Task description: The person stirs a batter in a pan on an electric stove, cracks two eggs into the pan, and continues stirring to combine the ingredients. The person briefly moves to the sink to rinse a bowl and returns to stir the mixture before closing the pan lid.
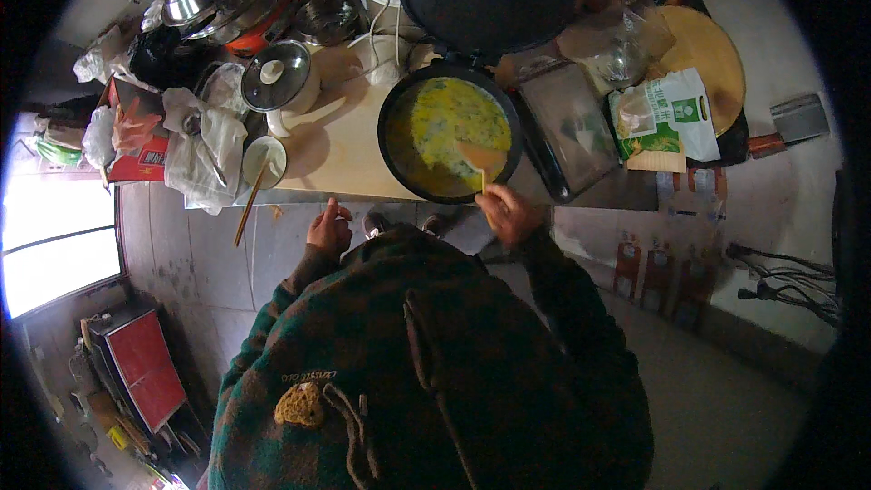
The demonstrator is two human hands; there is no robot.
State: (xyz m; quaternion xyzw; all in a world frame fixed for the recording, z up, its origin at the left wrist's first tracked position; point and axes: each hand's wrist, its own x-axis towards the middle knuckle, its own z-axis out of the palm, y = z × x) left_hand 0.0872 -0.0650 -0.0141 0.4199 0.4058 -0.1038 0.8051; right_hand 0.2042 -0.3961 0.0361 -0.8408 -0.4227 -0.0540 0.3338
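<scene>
Wooden spatula point(482, 161) being gripped by right hand point(508, 214) at frame centre, blade being rested on egg batter point(454, 122) in round electric pan point(448, 131). Left hand point(328, 230) being held loose, empty, below counter edge point(345, 183).

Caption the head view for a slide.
Right hand works a wooden spatula in an egg-filled electric pan; left hand hangs free.

Right hand point(510, 214) fisted in a grip, forearm extended forward; left hand point(328, 230) loosely curled, free.
</scene>
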